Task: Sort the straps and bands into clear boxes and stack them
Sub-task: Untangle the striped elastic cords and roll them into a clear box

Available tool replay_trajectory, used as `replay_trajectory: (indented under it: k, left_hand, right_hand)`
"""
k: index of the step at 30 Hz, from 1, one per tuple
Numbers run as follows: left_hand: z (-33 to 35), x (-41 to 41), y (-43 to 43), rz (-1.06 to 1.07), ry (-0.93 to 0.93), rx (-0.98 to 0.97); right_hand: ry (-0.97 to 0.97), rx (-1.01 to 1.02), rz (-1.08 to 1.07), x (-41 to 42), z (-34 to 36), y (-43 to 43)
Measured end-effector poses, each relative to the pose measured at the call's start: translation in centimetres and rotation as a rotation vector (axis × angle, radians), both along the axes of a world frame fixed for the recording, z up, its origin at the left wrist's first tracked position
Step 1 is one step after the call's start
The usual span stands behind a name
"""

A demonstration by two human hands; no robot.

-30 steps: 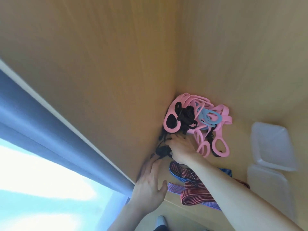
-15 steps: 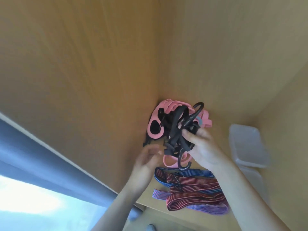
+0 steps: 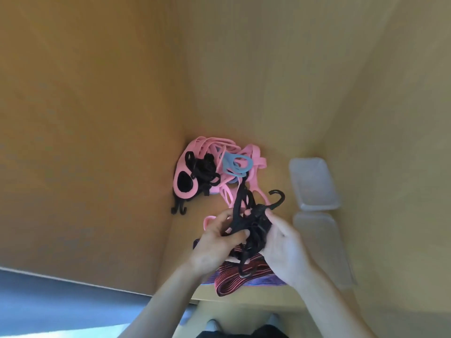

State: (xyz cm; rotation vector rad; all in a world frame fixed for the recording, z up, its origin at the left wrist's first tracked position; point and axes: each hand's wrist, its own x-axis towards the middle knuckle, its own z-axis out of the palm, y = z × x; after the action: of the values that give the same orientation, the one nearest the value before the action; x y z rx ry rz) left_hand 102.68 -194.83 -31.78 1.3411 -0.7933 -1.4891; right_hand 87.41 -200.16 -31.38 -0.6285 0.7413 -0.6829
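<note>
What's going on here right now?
A person holds a tangle of black cords with both the left hand and the right hand, above the striped straps. The pink bands and a blue band lie piled in the corner. The two clear boxes to the right look empty.

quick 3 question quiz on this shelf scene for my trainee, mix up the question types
1. True or false: the left hand and right hand both hold the black hooked cords.
2. Where do the blue bands lie? A: on the pink bands. B: inside a box. C: in the right hand's grip.
3. Fill in: ___ clear boxes sit to the right of the hands.
Key: 1 true; 2 A; 3 two.
</note>
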Motion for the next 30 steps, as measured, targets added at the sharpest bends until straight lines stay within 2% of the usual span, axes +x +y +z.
replay_trajectory:
  k: [2, 5, 11, 13, 16, 19, 23, 30]
  left_hand:
    - [-0.3, -0.3, -0.2, -0.027, -0.022, -0.010]
    - [-0.6, -0.4, -0.4, -0.053, -0.055, -0.037]
    - [-1.0, -0.1, -0.1, -0.118, -0.072, -0.016]
    - [-1.0, -0.1, 0.1, -0.130, -0.065, -0.004]
    - [-0.7, -0.3, 0.2, -0.149, -0.048, 0.015]
    - [-0.5, -0.2, 0.1, -0.144, 0.029, 0.034]
    - [0.6, 0.4, -1.2, -0.071, 0.190, 0.060]
    - [3.2, 2.2, -7.0, 0.147, 0.248, -0.049]
  right_hand:
    - [0.121, -0.002, -0.103, -0.6, 0.0, 0.0]
    - [0.163, -0.014, -0.241, -2.0, -0.4, -0.7]
    - [0.271, -0.136, -0.296, -4.7, -1.8, -1.6]
    - [0.332, -0.262, -0.249, -5.0, -2.4, -1.4]
    - [0.461, -0.484, -0.048, -4.8, -2.6, -0.6]
    - [0.621, -0.609, -0.064, -4.3, -2.7, -0.4]
    - [0.582, -0.549, -0.185, -4.9, -2.2, -1.7]
    - [0.558, -0.634, -0.282, -4.9, 1.2, -5.5]
